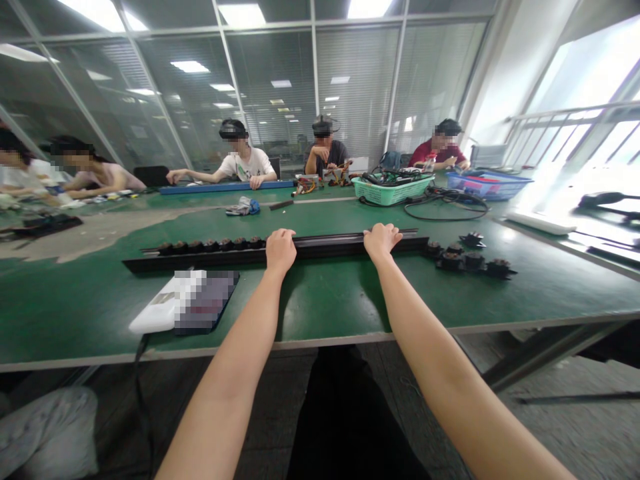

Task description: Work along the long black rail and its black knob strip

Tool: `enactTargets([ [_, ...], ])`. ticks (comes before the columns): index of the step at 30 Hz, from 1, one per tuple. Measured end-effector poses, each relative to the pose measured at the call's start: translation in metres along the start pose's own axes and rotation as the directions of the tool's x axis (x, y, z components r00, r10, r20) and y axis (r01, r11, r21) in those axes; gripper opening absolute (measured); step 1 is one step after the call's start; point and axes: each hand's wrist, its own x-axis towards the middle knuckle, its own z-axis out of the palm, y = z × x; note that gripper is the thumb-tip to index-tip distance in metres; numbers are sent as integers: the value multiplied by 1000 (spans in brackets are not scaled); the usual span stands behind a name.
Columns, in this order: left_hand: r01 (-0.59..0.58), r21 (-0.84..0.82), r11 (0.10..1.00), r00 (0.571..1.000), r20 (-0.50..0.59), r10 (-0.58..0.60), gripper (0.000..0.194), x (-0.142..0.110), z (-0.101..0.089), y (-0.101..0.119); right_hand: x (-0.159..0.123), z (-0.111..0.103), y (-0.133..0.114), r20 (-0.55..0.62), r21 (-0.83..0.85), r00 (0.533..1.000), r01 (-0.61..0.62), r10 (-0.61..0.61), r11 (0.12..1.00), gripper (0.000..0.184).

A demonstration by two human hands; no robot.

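Note:
A long black rail (330, 248) lies across the green table in front of me. My left hand (281, 251) grips it near the middle, with the fingers curled over its far side. Farther right, my right hand (381, 241) also holds the rail, its fingers bent over the top and partly hidden. A row of small black parts (210, 246) sits along the rail's left portion, to the left of my left hand. Several similar loose black parts (474, 260) lie on the table just beyond the rail's right end.
A white item (159, 312) and a dark flat item lie near the table's front edge (340, 339). Farther back are a glove (243, 207), a green basket (393, 192) of cables, a black cable (450, 212) and a blue basket (490, 185). Several people sit across the table.

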Motion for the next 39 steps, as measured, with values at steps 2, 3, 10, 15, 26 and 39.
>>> enactTargets([
  [2, -1, 1, 1000, 1000, 4, 1, 43, 0, 0, 0, 0, 0, 0, 4, -3, 1000, -2, 2, 1000, 34],
  [3, -2, 2, 1000, 1000, 5, 2, 43, 0, 0, 0, 0, 0, 0, 5, -6, 1000, -3, 3, 1000, 33],
  [10, -5, 26, 1000, 1000, 9, 5, 43, 1, 0, -1, -1, -1, 1, -3, -20, 1000, 20, -20, 1000, 32],
  [15, -12, 33, 999, 1000, -1, 12, 42, 1, 1, -3, -1, -4, 3, 10, -34, 999, 52, -51, 998, 32],
  [26, 0, 9, 1000, 1000, 7, 0, 42, 0, -2, -1, 14, -16, 8, 110, -119, 981, 170, -157, 978, 32],
  [39, 2, 26, 1000, 1000, 12, -3, 42, 0, 0, -2, 9, 0, 33, 71, -171, 927, 376, -369, 911, 45],
])
